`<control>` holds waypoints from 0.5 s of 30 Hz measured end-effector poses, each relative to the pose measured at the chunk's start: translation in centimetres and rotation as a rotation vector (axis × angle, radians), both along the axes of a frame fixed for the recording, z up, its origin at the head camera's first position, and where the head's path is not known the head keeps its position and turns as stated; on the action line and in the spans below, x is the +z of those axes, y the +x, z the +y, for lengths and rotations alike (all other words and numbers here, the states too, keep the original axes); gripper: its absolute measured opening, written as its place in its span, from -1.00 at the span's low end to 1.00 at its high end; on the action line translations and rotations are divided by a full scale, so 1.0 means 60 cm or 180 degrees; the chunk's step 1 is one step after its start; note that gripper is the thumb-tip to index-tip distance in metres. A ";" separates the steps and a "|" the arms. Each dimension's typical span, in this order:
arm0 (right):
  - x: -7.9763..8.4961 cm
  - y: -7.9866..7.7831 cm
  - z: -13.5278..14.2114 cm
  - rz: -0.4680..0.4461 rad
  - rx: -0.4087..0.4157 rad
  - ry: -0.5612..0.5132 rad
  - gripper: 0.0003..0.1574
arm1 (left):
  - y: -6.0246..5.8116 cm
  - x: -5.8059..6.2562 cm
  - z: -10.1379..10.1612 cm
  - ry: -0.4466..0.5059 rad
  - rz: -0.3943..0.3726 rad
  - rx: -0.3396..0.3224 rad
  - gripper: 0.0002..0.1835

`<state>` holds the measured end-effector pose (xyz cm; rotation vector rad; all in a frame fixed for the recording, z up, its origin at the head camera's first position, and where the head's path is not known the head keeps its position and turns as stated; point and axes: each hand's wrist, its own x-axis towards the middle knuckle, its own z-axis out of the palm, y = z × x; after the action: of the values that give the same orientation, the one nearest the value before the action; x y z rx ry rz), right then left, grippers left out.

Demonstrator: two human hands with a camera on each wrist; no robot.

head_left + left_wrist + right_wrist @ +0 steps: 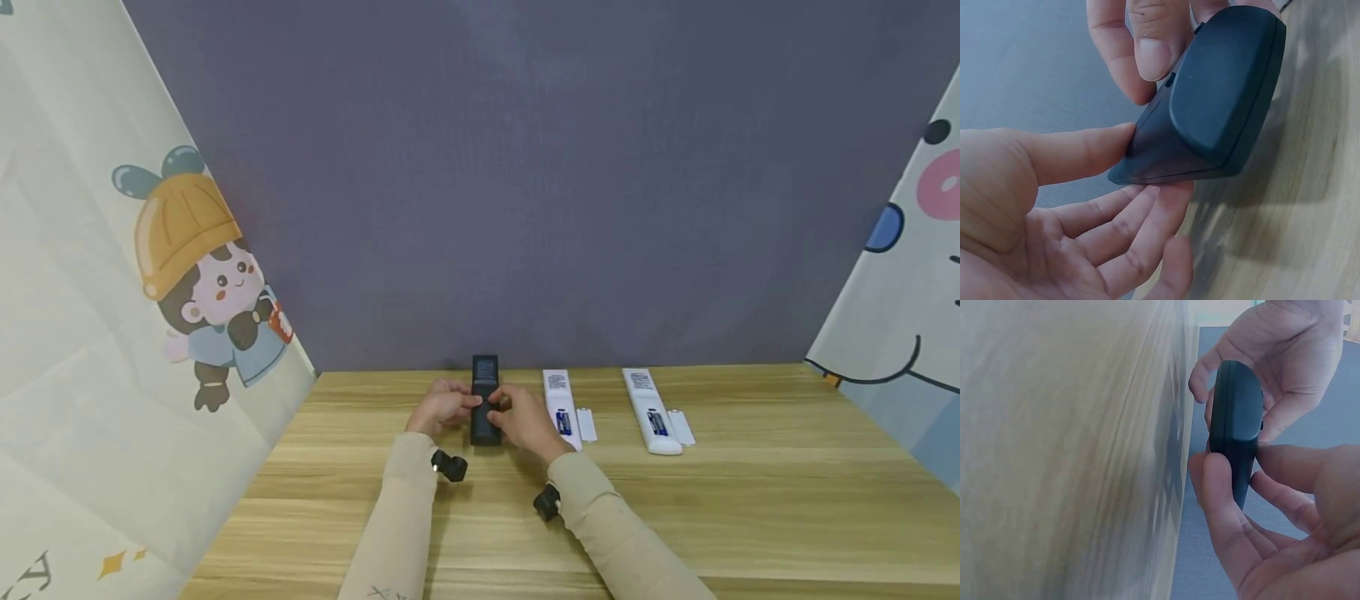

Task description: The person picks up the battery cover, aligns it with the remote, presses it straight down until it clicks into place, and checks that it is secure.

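A black remote control (486,429) with a printed label at its far end is held between both hands, a little above the table. My left hand (442,408) grips its left side, thumb on the upper face and fingers beneath, as the left wrist view shows. From the right, my right hand (527,423) holds the remote's other edge between thumb and fingers. In the left wrist view, small dark tabs stand out from the upper face of the black remote (1229,81). Whether its battery compartment is covered I cannot tell.
Right of the hands lie a white remote (557,385) and another white remote (642,396), backs up, with blue batteries (563,421) showing in each. A loose white cover (586,424) lies beside one, a second cover (682,427) beside the other. A grey panel (525,208) rises behind the table.
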<state>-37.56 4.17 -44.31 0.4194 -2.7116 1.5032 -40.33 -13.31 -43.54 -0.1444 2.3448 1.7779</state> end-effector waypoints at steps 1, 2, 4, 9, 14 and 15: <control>0.000 0.000 0.000 0.0007 0.0018 0.0001 -0.75 | 0.000 0.000 0.000 0.0017 -0.0003 -0.0017 -0.69; 0.000 0.001 0.000 0.0004 0.0030 -0.0001 -0.74 | 0.000 0.000 0.000 0.0040 -0.0007 -0.0032 -0.69; 0.000 0.001 0.000 -0.0001 0.0058 -0.0009 -0.73 | 0.001 0.000 0.000 0.0102 -0.0018 -0.0050 -0.70; -0.003 0.000 0.001 0.0004 0.0131 0.0012 -0.70 | 0.002 -0.003 0.002 0.0115 0.0012 -0.0043 -0.79; -0.006 -0.001 0.001 -0.0042 0.0177 0.0067 -0.67 | 0.003 -0.005 0.005 0.0068 0.0020 0.0019 -0.80; -0.006 -0.001 0.001 -0.0049 0.0182 0.0081 -0.66 | 0.003 -0.005 0.006 0.0050 0.0028 0.0034 -0.80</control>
<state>-37.64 4.21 -44.67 0.4924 -2.7563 1.4925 -40.13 -12.96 -43.83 -0.1473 2.3398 1.8052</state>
